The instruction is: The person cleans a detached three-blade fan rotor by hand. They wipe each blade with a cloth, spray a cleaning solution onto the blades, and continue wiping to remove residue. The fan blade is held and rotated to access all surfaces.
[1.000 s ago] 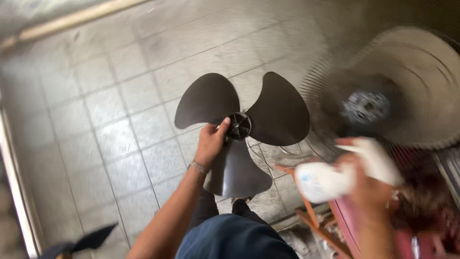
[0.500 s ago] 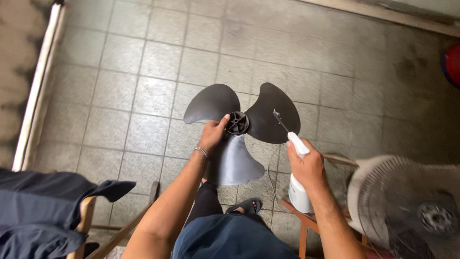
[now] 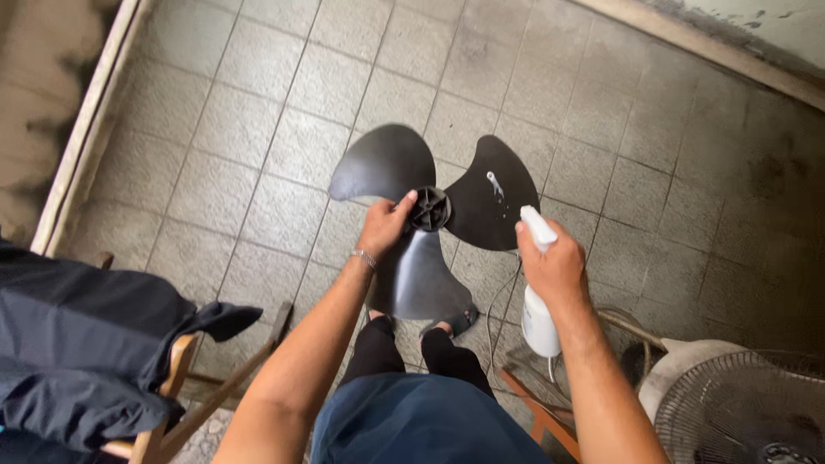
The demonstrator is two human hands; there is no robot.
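Change since the half-second-earlier frame: the fan blade [image 3: 430,219] had shifted a little higher in the frame, and the spray bottle [image 3: 539,283] had been lifted, its nozzle standing just off the right-hand blade lobe instead of lower down. The fan housing had slid further into the lower right corner.

Item 1. Fan blade, dark, three-lobed, held in the air at centre frame over the tiled floor [image 3: 258,129]. A pale streak or drip showed on the upper right lobe.

Item 2. Left hand [image 3: 385,225], metal bracelet at the wrist. Grip closed about the blade at its hub, thumb resting against the hub's rim; it alone carried the blade.

Item 3. Right hand [image 3: 554,268]. Grip wrapped round the neck of the white spray bottle, nozzle aimed up-left toward the blade; whether a finger pressed the trigger could not be told.

Item 4. Fan housing with wire grille [image 3: 739,408], lower right corner, beside a reddish wooden stool [image 3: 537,412].

Item 5. Dark garment [image 3: 86,344] draped over a wooden chair, lower left.

Step in hand, as judged: wetting the blade with spray for cleaning, with only one lobe marked so far. Next move, as judged, called for keeping the nozzle near the surface and turning the hub in the left hand so that the remaining lobes came under the spray, without loosening the hold.
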